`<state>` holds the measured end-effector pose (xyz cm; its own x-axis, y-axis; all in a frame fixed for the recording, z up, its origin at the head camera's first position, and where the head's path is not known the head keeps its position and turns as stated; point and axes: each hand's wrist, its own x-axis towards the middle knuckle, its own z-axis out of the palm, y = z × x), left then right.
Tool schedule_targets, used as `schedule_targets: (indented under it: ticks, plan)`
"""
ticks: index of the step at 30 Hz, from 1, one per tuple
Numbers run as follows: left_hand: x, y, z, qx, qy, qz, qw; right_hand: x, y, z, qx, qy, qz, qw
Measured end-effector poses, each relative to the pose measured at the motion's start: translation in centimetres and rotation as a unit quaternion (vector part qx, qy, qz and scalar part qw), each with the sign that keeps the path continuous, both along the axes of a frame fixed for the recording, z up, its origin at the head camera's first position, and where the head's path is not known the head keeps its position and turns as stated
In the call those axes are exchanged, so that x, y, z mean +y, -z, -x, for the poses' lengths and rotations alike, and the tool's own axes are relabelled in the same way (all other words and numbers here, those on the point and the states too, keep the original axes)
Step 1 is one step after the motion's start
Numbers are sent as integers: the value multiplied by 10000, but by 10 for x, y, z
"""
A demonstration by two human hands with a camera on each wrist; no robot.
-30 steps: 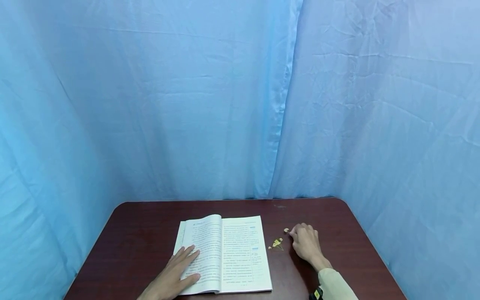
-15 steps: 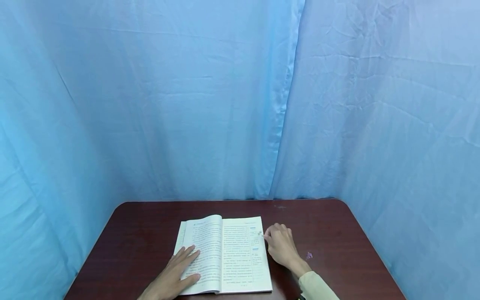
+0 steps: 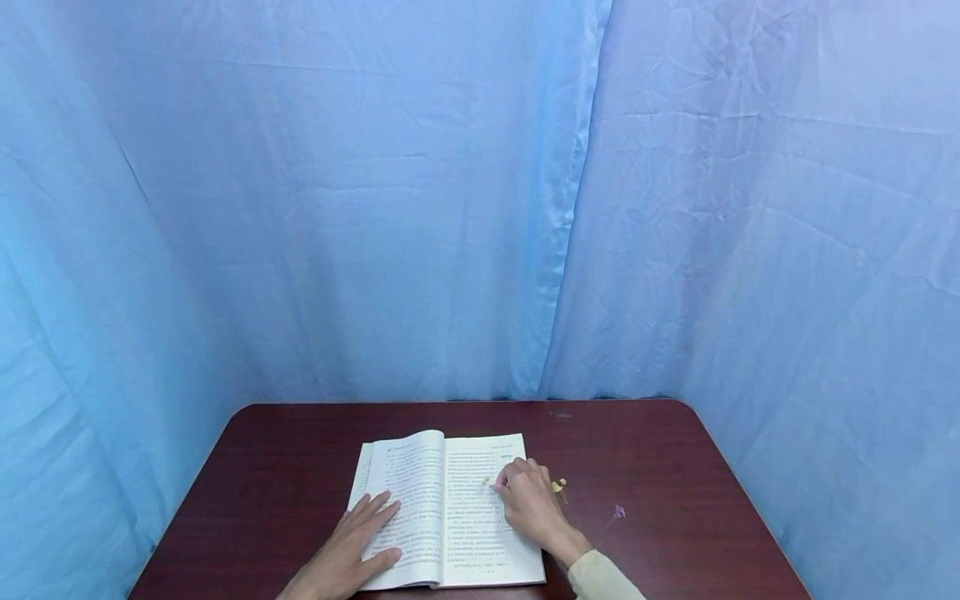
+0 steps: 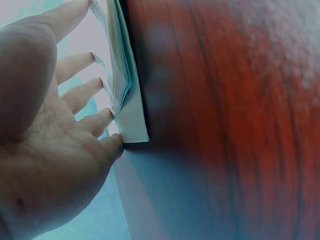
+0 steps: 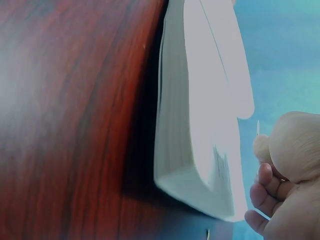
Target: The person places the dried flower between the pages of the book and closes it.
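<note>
An open book (image 3: 480, 533) lies on the table. My left hand (image 3: 348, 546) rests on its left page with fingers straight and spread; in the left wrist view the fingertips touch the page near the book's edge. My right hand (image 3: 531, 504) is over the right page, pinching a small pale flower (image 3: 486, 481) between thumb and forefinger. The right wrist view shows a thin pale tip (image 5: 258, 127) sticking out from the pinched fingers, the other fingers curled. Small yellow flowers (image 3: 558, 486) lie just right of the book, partly behind my right hand.
A small purple flower (image 3: 618, 512) lies further right on the dark red-brown table (image 3: 675, 467). Blue curtains (image 3: 420, 250) hang behind the table and along both sides.
My right hand has moved left from the table to over the right page, carrying the pale flower. The purple flower, hidden earlier, now shows. My left hand has stayed still.
</note>
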<state>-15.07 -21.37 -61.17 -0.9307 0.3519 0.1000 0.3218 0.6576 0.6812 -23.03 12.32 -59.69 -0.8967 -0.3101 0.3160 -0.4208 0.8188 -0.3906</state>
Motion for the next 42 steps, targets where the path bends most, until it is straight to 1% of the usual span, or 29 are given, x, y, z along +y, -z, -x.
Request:
schedule_targets:
  ticks: [3,4,6,10,11,13,14,18,21,23,26,28,32,37,42]
  plan:
    - [0,6,-1,358,-83,-65,9993,-6,2,-1,-11,-76,7,10000]
    - [0,9,-1,553,-99,-21,9984,-8,2,-1,-10,-96,-3,10000]
    - [1,12,-2,701,-157,33,9974,-11,2,-1,-27,-124,-13,9999]
    - [1,12,-3,659,-190,20,9976,-15,3,0,-95,-143,5,9999]
    - [2,11,-3,540,-203,-61,9983,-15,3,0,-140,-134,27,9998]
    - [2,12,-3,583,-241,-22,9980,-17,3,1,-204,-124,86,9997]
    - [3,12,-3,594,-246,-74,9979,-18,3,1,-234,-126,119,9996]
    - [4,13,-3,798,-280,1,9964,-19,4,2,-349,-104,203,9991]
    - [5,9,-4,673,-259,30,9974,-18,4,2,-369,-140,218,9990]
    - [5,4,-5,470,-240,17,9986,-15,3,3,-364,-170,239,9989]
    - [5,-2,-6,254,-221,96,9994,-10,0,5,-253,-205,243,9992]
    - [5,-4,-6,206,-207,131,9995,-6,-1,7,-193,-189,242,9993]
    - [4,-5,-5,139,-176,163,9996,3,-3,13,-70,-171,216,9996]
    - [3,-4,-3,-17,-149,148,9998,12,-3,21,-50,-171,249,9995]
    - [3,-3,-4,-12,-148,121,9998,20,2,28,30,-217,165,9996]
